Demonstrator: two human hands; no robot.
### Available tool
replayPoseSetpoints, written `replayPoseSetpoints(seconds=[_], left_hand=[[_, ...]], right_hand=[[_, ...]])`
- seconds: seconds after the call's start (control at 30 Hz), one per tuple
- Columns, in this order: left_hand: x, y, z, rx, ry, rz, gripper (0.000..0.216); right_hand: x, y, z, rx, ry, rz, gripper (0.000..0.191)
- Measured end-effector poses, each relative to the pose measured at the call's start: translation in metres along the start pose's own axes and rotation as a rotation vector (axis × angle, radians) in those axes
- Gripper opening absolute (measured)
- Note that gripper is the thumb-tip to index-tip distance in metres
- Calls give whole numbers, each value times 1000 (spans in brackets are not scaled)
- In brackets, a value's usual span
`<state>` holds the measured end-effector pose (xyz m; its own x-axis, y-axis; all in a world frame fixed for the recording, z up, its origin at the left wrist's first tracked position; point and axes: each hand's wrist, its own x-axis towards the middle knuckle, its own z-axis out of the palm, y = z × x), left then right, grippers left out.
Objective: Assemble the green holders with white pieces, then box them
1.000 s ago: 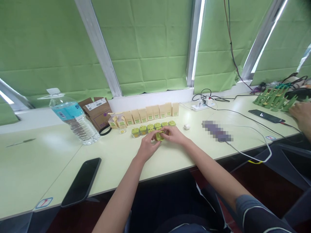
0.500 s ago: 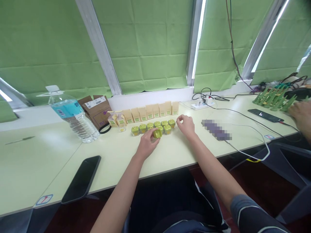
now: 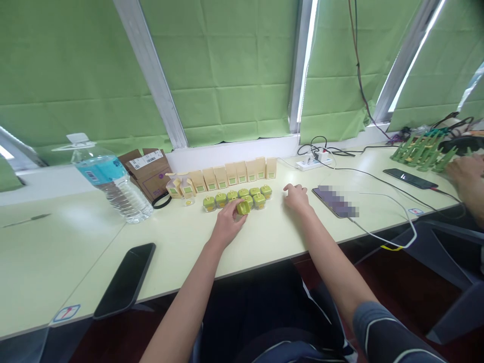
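My left hand (image 3: 228, 222) is closed on a small green square lid (image 3: 244, 207), its hollow side turned toward me. Just behind it, several small clear jars with green lids (image 3: 259, 200) stand in two rows, partly covered by the hand. My right hand (image 3: 297, 197) is open over the table to the right of the jars, fingers loosely bent and apart, with nothing visible in them. A clear jar without a lid (image 3: 188, 201) sits at the left, in front of a line of small cream boxes (image 3: 231, 174).
A water bottle (image 3: 113, 181) and a brown carton (image 3: 149, 174) stand at the left. A black phone (image 3: 125, 280) lies near the front edge. To the right are a charging phone (image 3: 333, 201), a power strip (image 3: 313, 164), cables, green spiky parts (image 3: 419, 151) and another person's hand (image 3: 467, 174).
My right hand has moved slightly to the right and down, away from the jars, its fingers spreading. My left hand still holds the green lid in about the same place.
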<state>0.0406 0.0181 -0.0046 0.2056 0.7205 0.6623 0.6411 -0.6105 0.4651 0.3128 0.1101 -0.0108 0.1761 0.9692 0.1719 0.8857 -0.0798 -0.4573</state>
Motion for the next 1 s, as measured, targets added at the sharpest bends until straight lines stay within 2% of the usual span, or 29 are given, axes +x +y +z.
replayPoseSetpoints(seconds=[0.17, 0.27, 0.47, 0.57, 0.63, 0.73, 1.0], left_hand=[[0, 2, -1, 15, -25, -41, 43], [0, 3, -2, 21, -31, -60, 42], [0, 3, -1, 20, -13, -67, 42], [1, 2, 0, 25, -7, -68, 44], [1, 1, 0, 26, -1, -62, 45], [1, 0, 0, 37, 13, -43, 46], [0, -4, 0, 103, 97, 10, 47]], right_hand=[[1, 1, 2, 39, 21, -20, 52], [5, 0, 2, 156, 105, -61, 52], [10, -11, 4, 505, 389, -322, 36], [4, -22, 3, 709, 441, -428, 41], [-3, -30, 2, 839, 408, -505, 46], [-16, -41, -1, 946, 317, -593, 43], [-37, -59, 5, 981, -14, -829, 39]])
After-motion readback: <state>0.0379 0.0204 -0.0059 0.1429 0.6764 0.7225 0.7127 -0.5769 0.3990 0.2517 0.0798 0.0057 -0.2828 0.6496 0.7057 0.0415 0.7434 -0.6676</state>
